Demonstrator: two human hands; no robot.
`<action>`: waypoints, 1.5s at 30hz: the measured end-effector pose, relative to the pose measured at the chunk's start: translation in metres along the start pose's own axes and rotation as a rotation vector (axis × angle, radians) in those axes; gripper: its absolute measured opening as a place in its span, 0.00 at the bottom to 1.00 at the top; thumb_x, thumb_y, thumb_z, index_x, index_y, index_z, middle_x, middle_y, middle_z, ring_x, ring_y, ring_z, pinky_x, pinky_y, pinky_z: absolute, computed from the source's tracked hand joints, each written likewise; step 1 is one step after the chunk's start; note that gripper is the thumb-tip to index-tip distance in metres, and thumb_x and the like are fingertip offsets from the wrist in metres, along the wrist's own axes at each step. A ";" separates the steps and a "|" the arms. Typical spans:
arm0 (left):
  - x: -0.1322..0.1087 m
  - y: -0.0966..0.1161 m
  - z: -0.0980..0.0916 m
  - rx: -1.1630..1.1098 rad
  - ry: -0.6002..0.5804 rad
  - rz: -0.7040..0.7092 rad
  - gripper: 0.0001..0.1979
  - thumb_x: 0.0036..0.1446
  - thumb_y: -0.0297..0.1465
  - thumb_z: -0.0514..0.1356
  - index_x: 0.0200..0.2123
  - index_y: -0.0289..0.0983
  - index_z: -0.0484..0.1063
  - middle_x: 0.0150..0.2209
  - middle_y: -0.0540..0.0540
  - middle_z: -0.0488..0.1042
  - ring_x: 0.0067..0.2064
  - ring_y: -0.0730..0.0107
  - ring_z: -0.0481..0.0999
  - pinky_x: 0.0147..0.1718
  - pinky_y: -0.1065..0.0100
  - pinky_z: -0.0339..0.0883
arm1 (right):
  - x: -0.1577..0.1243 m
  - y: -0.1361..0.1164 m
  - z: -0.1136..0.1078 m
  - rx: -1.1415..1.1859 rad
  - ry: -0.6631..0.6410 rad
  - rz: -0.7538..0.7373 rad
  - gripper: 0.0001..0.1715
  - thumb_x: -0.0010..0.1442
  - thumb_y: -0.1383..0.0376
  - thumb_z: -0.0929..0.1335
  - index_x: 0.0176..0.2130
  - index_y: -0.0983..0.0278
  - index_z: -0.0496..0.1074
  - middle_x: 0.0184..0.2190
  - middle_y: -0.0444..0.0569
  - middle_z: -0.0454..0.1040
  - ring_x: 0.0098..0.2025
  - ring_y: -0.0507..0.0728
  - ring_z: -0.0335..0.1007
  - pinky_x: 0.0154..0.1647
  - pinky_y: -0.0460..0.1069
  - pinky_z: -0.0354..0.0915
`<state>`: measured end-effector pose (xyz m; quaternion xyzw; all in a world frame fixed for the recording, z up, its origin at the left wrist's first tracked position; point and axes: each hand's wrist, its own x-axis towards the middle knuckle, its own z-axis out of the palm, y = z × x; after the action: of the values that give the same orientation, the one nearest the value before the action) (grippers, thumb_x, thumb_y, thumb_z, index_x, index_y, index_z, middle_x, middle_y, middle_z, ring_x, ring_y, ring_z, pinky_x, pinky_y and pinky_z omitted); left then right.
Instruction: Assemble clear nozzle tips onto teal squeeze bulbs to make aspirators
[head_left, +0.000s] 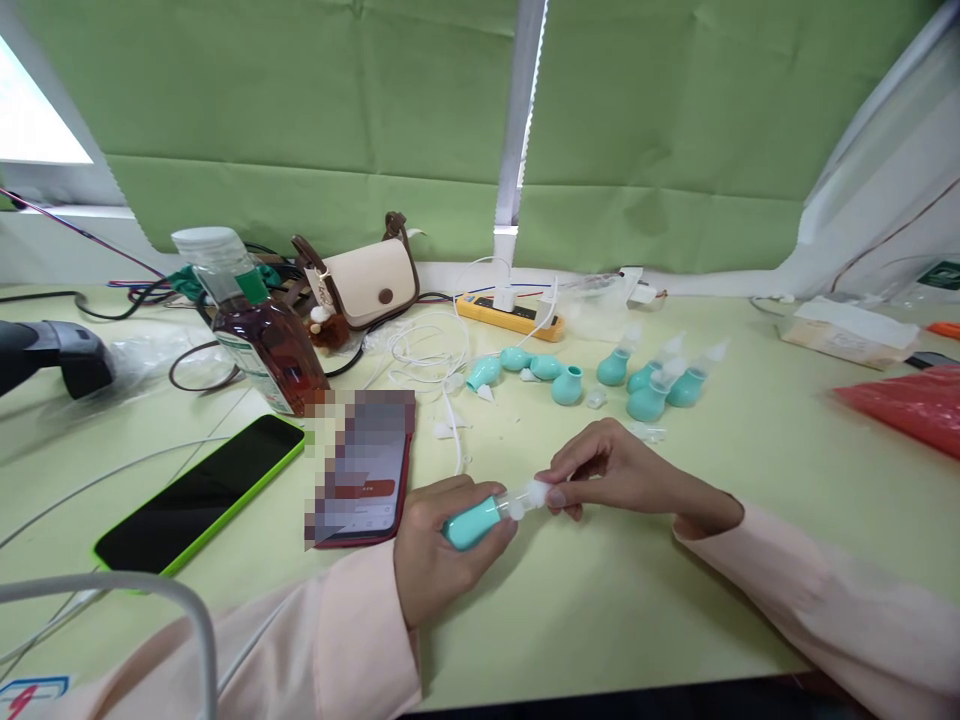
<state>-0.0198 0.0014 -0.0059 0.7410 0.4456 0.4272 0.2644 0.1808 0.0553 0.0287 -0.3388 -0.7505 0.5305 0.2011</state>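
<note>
My left hand (pixel 448 545) is wrapped round a teal rubber bulb (pixel 472 524), which lies tilted with its neck to the right. A clear tube piece (pixel 513 503) sits at the bulb's neck. My right hand (pixel 600 468) pinches the white tip (pixel 538 492) at the tube's far end between thumb and fingers. Behind my hands stand several teal bulbs with clear nozzles (pixel 648 401). Left of these, an open-necked teal bulb (pixel 567 386) stands upright, and several bare bulbs (pixel 515 358) lie in a row. Small white tips (pixel 486 393) lie near them.
Left of my hands are a red-cased phone (pixel 367 470) and a green-cased phone (pixel 199 495). Behind them stand a tilted bottle (pixel 262 335) and a cream handbag (pixel 371 280). A yellow power strip (pixel 510 317) with white cables lies at the back; a red bag (pixel 907 405) is far right.
</note>
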 end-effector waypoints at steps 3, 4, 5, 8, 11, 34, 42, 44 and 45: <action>-0.002 0.001 0.000 0.021 -0.031 0.029 0.07 0.48 0.30 0.57 0.31 0.34 0.72 0.22 0.48 0.67 0.23 0.74 0.64 0.21 0.72 0.55 | 0.000 -0.001 -0.002 0.047 -0.063 0.024 0.09 0.46 0.64 0.68 0.29 0.66 0.75 0.21 0.46 0.72 0.19 0.47 0.64 0.20 0.43 0.64; -0.002 0.001 0.000 0.025 -0.044 0.039 0.07 0.49 0.30 0.57 0.31 0.34 0.72 0.22 0.48 0.66 0.23 0.74 0.64 0.21 0.72 0.55 | 0.000 -0.001 -0.002 0.053 -0.084 0.035 0.08 0.46 0.64 0.68 0.28 0.66 0.75 0.20 0.46 0.72 0.19 0.47 0.64 0.20 0.43 0.65; -0.003 0.001 0.000 0.028 -0.054 0.051 0.07 0.49 0.30 0.57 0.32 0.34 0.72 0.22 0.48 0.66 0.23 0.74 0.64 0.22 0.72 0.55 | 0.000 -0.001 -0.003 0.055 -0.104 0.045 0.08 0.46 0.64 0.68 0.28 0.67 0.75 0.20 0.46 0.72 0.19 0.47 0.64 0.20 0.43 0.65; -0.004 0.002 -0.002 0.030 -0.058 0.070 0.07 0.49 0.30 0.57 0.32 0.34 0.71 0.22 0.48 0.66 0.23 0.74 0.64 0.22 0.72 0.55 | 0.000 -0.002 -0.002 0.081 -0.114 0.053 0.08 0.46 0.65 0.69 0.27 0.67 0.75 0.20 0.46 0.72 0.19 0.47 0.64 0.21 0.43 0.65; -0.004 0.002 -0.003 0.030 -0.051 0.065 0.07 0.49 0.30 0.56 0.31 0.34 0.71 0.21 0.49 0.65 0.23 0.74 0.63 0.22 0.72 0.55 | 0.001 0.001 0.001 0.152 -0.085 0.039 0.07 0.46 0.65 0.69 0.27 0.67 0.75 0.21 0.47 0.73 0.19 0.47 0.65 0.23 0.44 0.66; -0.002 0.007 -0.006 0.050 -0.138 0.075 0.09 0.51 0.31 0.54 0.32 0.32 0.72 0.20 0.48 0.64 0.22 0.74 0.62 0.21 0.72 0.54 | 0.008 0.010 0.008 0.377 -0.072 0.092 0.03 0.43 0.69 0.70 0.23 0.68 0.73 0.18 0.45 0.72 0.17 0.46 0.63 0.17 0.41 0.61; 0.008 0.005 -0.003 -0.330 -0.112 -0.244 0.11 0.50 0.35 0.55 0.25 0.33 0.69 0.20 0.50 0.64 0.24 0.75 0.63 0.24 0.73 0.55 | 0.011 0.003 0.021 0.367 0.276 0.004 0.09 0.46 0.63 0.69 0.25 0.68 0.73 0.16 0.44 0.70 0.16 0.46 0.61 0.17 0.42 0.60; 0.011 0.005 -0.003 -0.519 -0.195 -0.371 0.13 0.52 0.37 0.54 0.23 0.33 0.66 0.18 0.50 0.64 0.21 0.76 0.62 0.21 0.73 0.55 | 0.012 0.003 0.025 0.374 0.334 -0.002 0.11 0.47 0.61 0.68 0.26 0.68 0.74 0.16 0.45 0.70 0.17 0.46 0.61 0.18 0.43 0.61; 0.011 0.004 -0.002 -0.598 -0.229 -0.417 0.14 0.52 0.37 0.53 0.23 0.32 0.66 0.17 0.50 0.64 0.20 0.77 0.61 0.20 0.73 0.54 | 0.012 0.004 0.027 0.377 0.333 0.000 0.11 0.47 0.61 0.68 0.26 0.68 0.74 0.16 0.45 0.69 0.17 0.46 0.61 0.18 0.43 0.61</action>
<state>-0.0173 0.0095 0.0032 0.5676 0.4100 0.3896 0.5983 0.1555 0.0469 0.0147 -0.3779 -0.5947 0.5981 0.3819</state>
